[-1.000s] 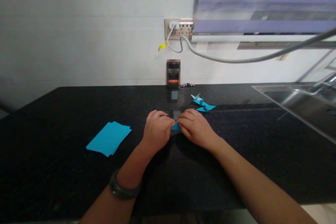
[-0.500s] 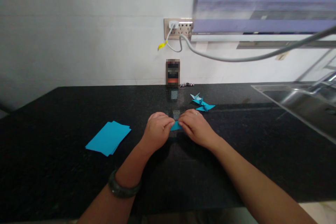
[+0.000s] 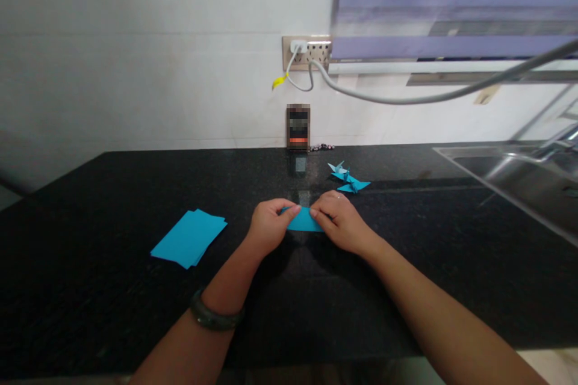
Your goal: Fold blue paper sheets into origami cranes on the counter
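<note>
Between my hands is a folded piece of blue paper (image 3: 304, 221), held just over the dark countertop. My left hand (image 3: 271, 224) pinches its left end, thumb along the top edge. At the right end, my right hand (image 3: 339, 219) grips the paper with thumb and curled fingers. Both ends of the paper are partly hidden by the fingers. Beyond my right hand lie several small folded paper cranes (image 3: 350, 180) in blue shades. A stack of blue paper sheets (image 3: 189, 237) rests to the left of my left hand.
A phone (image 3: 298, 126) leans upright against the wall, with a beaded strap (image 3: 322, 147) beside it. A metal sink (image 3: 533, 177) is set into the black countertop (image 3: 112, 313) at right. Above, a grey cable (image 3: 383, 98) runs from the wall socket (image 3: 318, 51).
More of the blue paper shows between my hands now. My left hand has turned and its fingers have shifted, with the thumb on the paper's top edge. The right hand has barely moved.
</note>
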Motion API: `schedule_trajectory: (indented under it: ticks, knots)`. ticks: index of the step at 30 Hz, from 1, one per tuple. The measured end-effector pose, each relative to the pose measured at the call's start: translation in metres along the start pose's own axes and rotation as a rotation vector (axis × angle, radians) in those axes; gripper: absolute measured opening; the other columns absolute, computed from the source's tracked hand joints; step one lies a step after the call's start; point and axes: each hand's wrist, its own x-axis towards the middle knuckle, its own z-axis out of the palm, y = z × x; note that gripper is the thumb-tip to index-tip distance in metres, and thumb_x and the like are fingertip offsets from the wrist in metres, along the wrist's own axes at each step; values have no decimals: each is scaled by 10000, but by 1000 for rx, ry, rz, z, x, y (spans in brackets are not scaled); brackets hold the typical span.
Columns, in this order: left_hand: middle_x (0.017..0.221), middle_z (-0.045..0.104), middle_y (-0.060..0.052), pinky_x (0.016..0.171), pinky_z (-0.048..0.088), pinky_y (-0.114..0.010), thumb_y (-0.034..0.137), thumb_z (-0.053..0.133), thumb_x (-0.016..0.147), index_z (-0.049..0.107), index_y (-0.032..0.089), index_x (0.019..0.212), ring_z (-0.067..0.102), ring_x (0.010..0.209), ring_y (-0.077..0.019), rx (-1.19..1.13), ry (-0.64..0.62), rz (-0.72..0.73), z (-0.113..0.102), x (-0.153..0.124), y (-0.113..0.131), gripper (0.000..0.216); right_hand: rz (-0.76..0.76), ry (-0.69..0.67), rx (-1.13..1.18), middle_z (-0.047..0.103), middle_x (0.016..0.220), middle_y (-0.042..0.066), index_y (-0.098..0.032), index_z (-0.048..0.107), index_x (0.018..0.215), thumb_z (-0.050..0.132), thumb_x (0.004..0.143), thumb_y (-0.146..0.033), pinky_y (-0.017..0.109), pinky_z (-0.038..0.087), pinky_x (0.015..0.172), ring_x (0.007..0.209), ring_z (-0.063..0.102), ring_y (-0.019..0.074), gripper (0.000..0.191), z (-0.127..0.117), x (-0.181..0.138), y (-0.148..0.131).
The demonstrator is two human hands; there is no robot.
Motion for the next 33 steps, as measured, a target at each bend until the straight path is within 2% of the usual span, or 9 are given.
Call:
schedule_trajectory:
  ticks: [6, 8, 11, 14, 18, 21, 25, 29, 33]
  knots:
    - [537, 597, -1, 498, 345, -239, 396, 639, 631, 686, 128, 677, 487, 506, -128, -94, 169, -159, -12, 7, -9, 275, 154, 34, -45, 614, 658, 50, -162, 623, 654, 467, 828, -249, 331, 374, 727, 694, 528, 177, 249, -15, -1, 24]
    - [510, 570, 12, 487, 327, -232, 402, 655, 610, 681, 128, 658, 457, 483, -114, -160, 120, -194, -13, 6, -7, 280, 283, 127, 123, 645, 753, 62, -158, 640, 743, 459, 832, -298, 325, 394, 721, 746, 554, 183, 246, -14, -2, 26]
    - [477, 531, 27, 476, 301, -223, 394, 689, 578, 668, 133, 598, 429, 465, -97, -213, -9, -204, -11, 3, -2, 263, 405, 50, 530, 647, 792, 41, -161, 630, 903, 512, 791, -391, 280, 421, 635, 697, 566, 155, 281, -5, -3, 18]
    - [460, 506, 34, 463, 295, -220, 410, 723, 549, 638, 133, 568, 412, 444, -86, -334, -34, -244, -7, 2, 1, 291, 486, -56, 687, 561, 575, -13, -150, 616, 679, 612, 698, -384, 232, 366, 505, 519, 478, 103, 235, 6, -3, 9]
    - [490, 538, 11, 530, 388, -229, 566, 662, 583, 573, 135, 567, 494, 496, -103, -761, 140, -391, -1, 4, 0, 440, 675, 238, 805, 504, 498, -37, -152, 595, 651, 629, 670, -397, 220, 335, 453, 445, 422, 82, 248, 16, 0, -1]
    - [662, 634, -53, 602, 434, -264, 717, 463, 648, 632, 124, 769, 573, 616, -142, -944, 40, -471, 6, 2, 0, 628, 752, 364, 862, 512, 486, -34, -148, 601, 676, 646, 652, -404, 217, 333, 434, 423, 426, 81, 261, 20, 1, -7]
    - [705, 647, -38, 676, 461, -312, 442, 689, 646, 608, 131, 766, 598, 655, -158, -967, -143, -390, 15, -4, -1, 343, 726, 234, 887, 542, 490, -24, -144, 611, 668, 654, 643, -422, 215, 350, 431, 419, 445, 82, 283, 20, 0, -13]
    - [687, 652, -35, 653, 478, -330, 315, 716, 643, 580, 128, 734, 612, 631, -168, -948, -37, -432, 17, -4, -4, 248, 624, 170, 775, 575, 524, 0, -150, 604, 633, 573, 721, -476, 224, 381, 469, 452, 476, 91, 340, 17, -1, -13]
    - [721, 668, -36, 640, 479, -299, 304, 694, 673, 583, 138, 771, 623, 646, -156, -1003, 32, -486, 15, -1, -5, 222, 696, 204, 791, 581, 562, -2, -156, 593, 704, 633, 664, -472, 224, 383, 466, 472, 474, 95, 321, 19, -1, -13]
